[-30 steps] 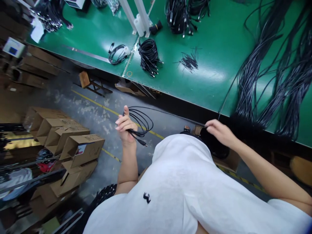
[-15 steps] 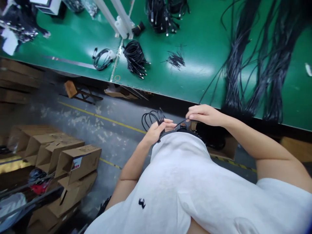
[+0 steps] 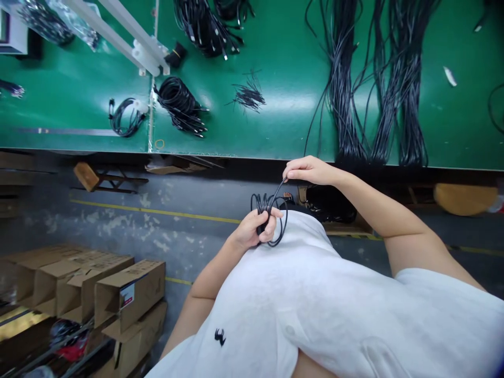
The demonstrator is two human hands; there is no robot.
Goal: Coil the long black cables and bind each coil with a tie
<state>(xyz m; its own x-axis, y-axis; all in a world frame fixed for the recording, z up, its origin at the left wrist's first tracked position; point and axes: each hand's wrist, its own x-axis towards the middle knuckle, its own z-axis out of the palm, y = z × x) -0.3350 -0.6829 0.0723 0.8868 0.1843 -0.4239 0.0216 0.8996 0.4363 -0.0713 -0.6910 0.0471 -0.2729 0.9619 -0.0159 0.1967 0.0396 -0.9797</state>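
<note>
My left hand (image 3: 258,227) is closed around a black cable (image 3: 282,231) gathered in several loops, just in front of my waist. Up and to the right, my right hand (image 3: 309,170) pinches a length of the same cable, which runs taut down to the loops. Past the table edge, a loose strand climbs from near my right hand toward the long bundles of black cables (image 3: 342,79). A coiled bunch of black cables (image 3: 179,105) and a small pile of short black ties (image 3: 250,97) lie on the green table (image 3: 275,131).
Another cable coil (image 3: 128,118) lies further left beside white posts (image 3: 129,42). More bundled cables (image 3: 205,29) are at the back. Open cardboard boxes (image 3: 129,294) stand on the floor at lower left, and a wooden stool (image 3: 86,176) is under the table edge.
My left hand has turned and its fingers have closed over the loops, which now hang toward the right. My right hand has drawn the cable upward from them. The view has shifted right.
</note>
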